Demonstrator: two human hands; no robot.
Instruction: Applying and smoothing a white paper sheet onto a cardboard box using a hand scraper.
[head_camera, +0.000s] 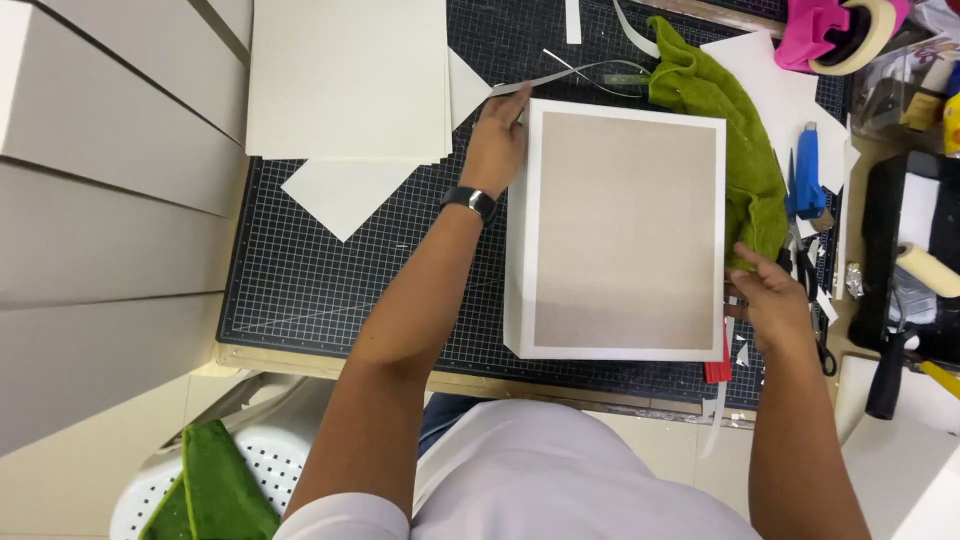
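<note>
Cardboard box (625, 230) looks light, stiff; left hand (495, 140) and right hand (770, 295) press flat-open on its opposite sides, best hold.

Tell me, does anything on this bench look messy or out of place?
Mostly offcuts: thin white paper strips curl loose on the cutting mat beyond the box, and a green cloth lies crumpled against its far right side. The box itself sits square between both hands.

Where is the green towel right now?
In the head view, the green towel lies crumpled on the cutting mat along the board's right edge, just above the right hand.
</note>
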